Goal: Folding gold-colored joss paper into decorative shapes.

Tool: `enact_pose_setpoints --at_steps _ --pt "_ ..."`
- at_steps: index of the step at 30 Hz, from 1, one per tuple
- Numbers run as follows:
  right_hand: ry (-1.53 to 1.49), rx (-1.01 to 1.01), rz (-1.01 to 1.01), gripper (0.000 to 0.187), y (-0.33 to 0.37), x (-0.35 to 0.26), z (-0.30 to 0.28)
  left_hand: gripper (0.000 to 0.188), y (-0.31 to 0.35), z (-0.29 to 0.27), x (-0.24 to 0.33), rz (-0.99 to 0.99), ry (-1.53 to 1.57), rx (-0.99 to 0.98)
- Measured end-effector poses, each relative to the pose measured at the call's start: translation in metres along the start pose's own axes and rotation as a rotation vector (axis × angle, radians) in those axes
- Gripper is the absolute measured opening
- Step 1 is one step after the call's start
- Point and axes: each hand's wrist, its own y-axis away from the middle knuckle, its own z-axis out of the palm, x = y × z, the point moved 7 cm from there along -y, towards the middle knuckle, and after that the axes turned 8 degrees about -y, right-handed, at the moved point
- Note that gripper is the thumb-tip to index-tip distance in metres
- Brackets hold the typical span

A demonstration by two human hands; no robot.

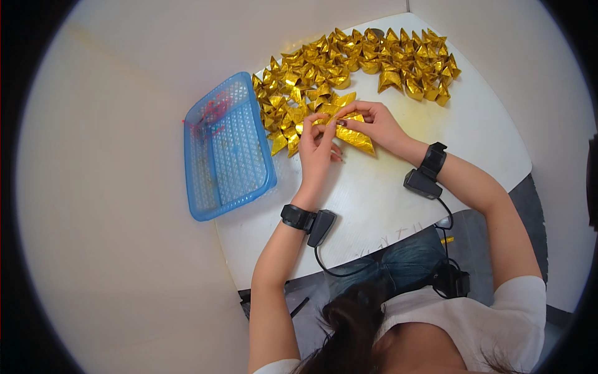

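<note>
A piece of gold foil paper (359, 141), partly folded with pointed ends, is held between my two hands over the white table. My left hand (316, 144) pinches its left side, fingers closed and bent. On its upper edge my right hand (377, 126) closes thumb and fingertips near the middle, close to the left fingertips. The exact fold under the fingers is hidden. Just beyond my hands lie many folded gold paper ingots (311, 67), boat-shaped with pointed tips, heaped in a curved band along the table's far side.
A blue plastic basket (271, 177) with perforated walls stands at the table's left edge, with red strings (215, 112) inside. The white table (448, 162) is bounded by pale walls left and right. Black bands with cabled boxes (321, 227) sit on both wrists.
</note>
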Motion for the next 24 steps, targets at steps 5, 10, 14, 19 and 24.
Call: enact_pose_setpoints --at_steps 5,10,14,19,24 --pt "0.143 -0.002 -0.032 0.018 -0.001 0.010 -0.005 0.031 0.003 0.004 0.003 0.038 -0.004 -0.050" --pt "0.172 0.032 -0.004 0.017 -0.003 0.010 0.001 0.032 -0.001 -0.015 -0.003 0.042 0.037 0.047" --pt "0.195 -0.015 -0.066 0.017 -0.005 0.008 -0.006 0.027 -0.002 -0.005 0.007 0.088 0.047 -0.020" --pt "0.192 -0.021 -0.068 0.017 -0.003 0.008 -0.007 0.030 -0.001 -0.002 0.006 0.101 0.044 -0.032" --pt "0.111 -0.049 -0.046 0.019 0.001 0.008 -0.002 0.036 0.002 -0.003 0.003 0.063 0.047 -0.006"
